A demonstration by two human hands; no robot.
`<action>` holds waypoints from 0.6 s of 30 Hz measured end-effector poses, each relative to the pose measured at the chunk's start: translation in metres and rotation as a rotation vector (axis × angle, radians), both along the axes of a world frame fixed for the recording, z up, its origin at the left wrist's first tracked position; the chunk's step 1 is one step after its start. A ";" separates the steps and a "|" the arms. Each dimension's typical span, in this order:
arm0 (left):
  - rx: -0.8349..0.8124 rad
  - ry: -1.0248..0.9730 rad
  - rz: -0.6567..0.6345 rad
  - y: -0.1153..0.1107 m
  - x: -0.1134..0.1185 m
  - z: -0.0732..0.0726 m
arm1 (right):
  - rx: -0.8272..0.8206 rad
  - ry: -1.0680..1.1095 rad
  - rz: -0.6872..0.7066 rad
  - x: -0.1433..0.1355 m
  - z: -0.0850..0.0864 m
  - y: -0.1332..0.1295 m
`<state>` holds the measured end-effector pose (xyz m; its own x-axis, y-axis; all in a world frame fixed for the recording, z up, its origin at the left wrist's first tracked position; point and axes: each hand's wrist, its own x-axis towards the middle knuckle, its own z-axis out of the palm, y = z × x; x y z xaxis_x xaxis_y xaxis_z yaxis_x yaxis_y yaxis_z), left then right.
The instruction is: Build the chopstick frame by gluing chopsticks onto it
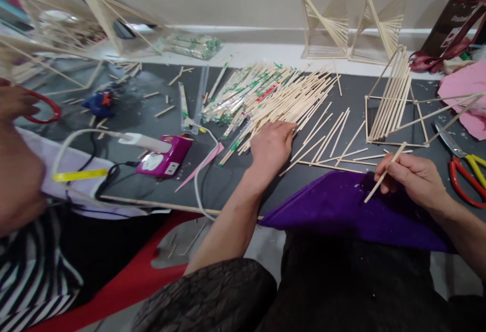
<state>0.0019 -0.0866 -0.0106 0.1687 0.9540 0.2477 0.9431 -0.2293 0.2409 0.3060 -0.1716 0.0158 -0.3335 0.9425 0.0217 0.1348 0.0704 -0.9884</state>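
Observation:
Loose wooden chopsticks (299, 94) lie in a heap on the dark grey table. My left hand (271, 142) rests at the heap's near edge, fingers curled down over the sticks; the fingertips are partly hidden, so what they grip does not show. Between thumb and fingers, my right hand (413, 177) pinches a short wooden stick (385, 172), tilted above a purple cloth (326, 203). Just beyond that hand stands a frame of glued sticks (391, 99) with a fan of slats. Several single sticks (334, 132) are scattered between my hands.
Wrapped chopsticks (243, 86) lie left of the heap. A magenta power adapter (165, 157) trails cables. Scissors (461, 162) and pink paper (465, 96) are at right. Twisted stick models (326, 28) and a bottle (451, 18) stand behind. A co-worker's hand (15, 101) holds red-handled scissors at left.

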 end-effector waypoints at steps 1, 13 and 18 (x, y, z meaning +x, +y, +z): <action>-0.012 0.039 0.002 0.005 -0.002 0.000 | -0.003 0.003 0.003 0.000 0.000 0.000; -0.043 0.112 -0.135 0.009 0.003 -0.006 | -0.013 -0.026 0.005 -0.001 0.002 0.000; -0.063 0.179 -0.117 0.017 0.001 -0.010 | -0.004 -0.035 0.009 -0.001 0.000 0.002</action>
<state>0.0031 -0.0694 -0.0205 0.3147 0.9381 0.1446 0.9401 -0.3291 0.0893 0.3052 -0.1698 0.0158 -0.3429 0.9394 0.0062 0.1687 0.0681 -0.9833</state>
